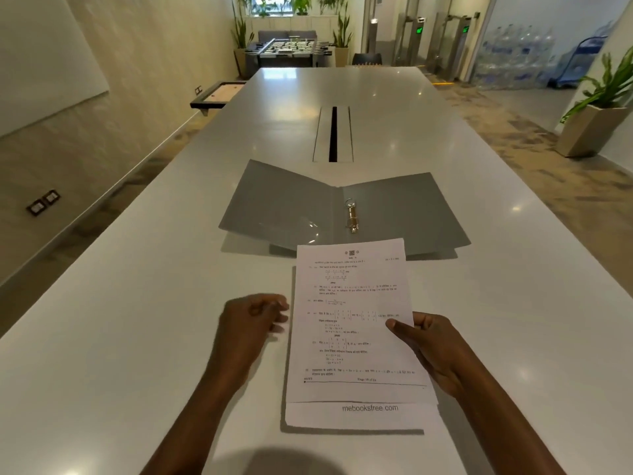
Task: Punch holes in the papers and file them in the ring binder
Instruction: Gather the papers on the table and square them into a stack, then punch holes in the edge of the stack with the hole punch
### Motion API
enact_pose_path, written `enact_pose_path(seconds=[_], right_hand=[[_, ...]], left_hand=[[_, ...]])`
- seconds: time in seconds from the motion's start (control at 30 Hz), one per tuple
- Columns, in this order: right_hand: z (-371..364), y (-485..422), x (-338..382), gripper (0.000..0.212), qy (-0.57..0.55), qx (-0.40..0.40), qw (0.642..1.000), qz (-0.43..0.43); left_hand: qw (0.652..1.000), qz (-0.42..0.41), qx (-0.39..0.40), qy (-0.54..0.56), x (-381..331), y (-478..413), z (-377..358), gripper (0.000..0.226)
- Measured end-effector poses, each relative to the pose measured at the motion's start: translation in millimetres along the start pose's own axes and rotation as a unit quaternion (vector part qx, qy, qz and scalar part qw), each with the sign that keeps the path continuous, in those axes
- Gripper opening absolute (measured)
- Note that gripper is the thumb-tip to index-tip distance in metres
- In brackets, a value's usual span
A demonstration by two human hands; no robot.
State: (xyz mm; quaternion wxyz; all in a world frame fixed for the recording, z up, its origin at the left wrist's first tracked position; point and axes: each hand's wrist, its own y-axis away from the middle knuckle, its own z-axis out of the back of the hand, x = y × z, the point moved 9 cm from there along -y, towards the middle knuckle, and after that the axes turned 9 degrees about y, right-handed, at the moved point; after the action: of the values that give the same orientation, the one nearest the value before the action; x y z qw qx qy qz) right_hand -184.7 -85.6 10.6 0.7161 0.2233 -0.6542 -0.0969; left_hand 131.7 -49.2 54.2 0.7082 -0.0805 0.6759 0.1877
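A grey ring binder (pixel 284 204) lies open on the white table (pixel 137 320), its metal rings (pixel 351 216) upright at the spine. In front of it rests a small stack of printed papers (pixel 363 414). The top printed sheet (pixel 352 320) is lifted slightly off the stack, and my right hand (pixel 431 347) pinches its right edge with the thumb on top. My left hand (pixel 250 323) hovers just left of the sheet, fingers loosely curled, holding nothing. No hole punch is in view.
A cable slot (pixel 333 135) runs along the table's middle beyond the binder. A potted plant (pixel 596 121) stands on the floor at the right. A foosball table (pixel 287 49) and turnstiles sit far behind the table.
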Motion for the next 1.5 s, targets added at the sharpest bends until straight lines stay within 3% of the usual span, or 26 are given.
enact_pose_path(seconds=[0.1, 0.2, 0.27, 0.37, 0.9, 1.5], right_hand=[[-12.6, -3.7, -6.5, 0.021, 0.01, 0.002, 1.0, -0.012], [-27.5, -6.0, -8.0, 0.02, 0.011, 0.005, 1.0, -0.013], [-36.8, -6.8, -9.0, 0.02, 0.013, 0.004, 1.0, -0.014], [-45.9, -6.2, -11.8, 0.021, 0.019, 0.001, 1.0, -0.021], [10.9, 30.1, -44.1, 0.016, 0.03, -0.069, 0.996, -0.04], [12.2, 30.5, -34.9, 0.022, 0.052, -0.11, 0.992, -0.021]], left_hand=[[0.991, -0.044, -0.108, -0.07, -6.4, -7.0, 47.3, 0.013], [0.979, -0.032, -0.139, -0.146, -1.7, -16.9, 73.6, 0.031], [0.979, 0.012, -0.121, -0.164, 11.0, -22.4, 79.6, 0.037], [0.982, 0.056, -0.072, -0.165, 29.5, -25.0, 76.2, 0.023], [0.979, 0.044, 0.039, -0.196, 39.9, -6.5, 12.8, 0.03], [0.983, 0.069, 0.055, -0.162, 45.6, -0.7, -1.3, 0.026]])
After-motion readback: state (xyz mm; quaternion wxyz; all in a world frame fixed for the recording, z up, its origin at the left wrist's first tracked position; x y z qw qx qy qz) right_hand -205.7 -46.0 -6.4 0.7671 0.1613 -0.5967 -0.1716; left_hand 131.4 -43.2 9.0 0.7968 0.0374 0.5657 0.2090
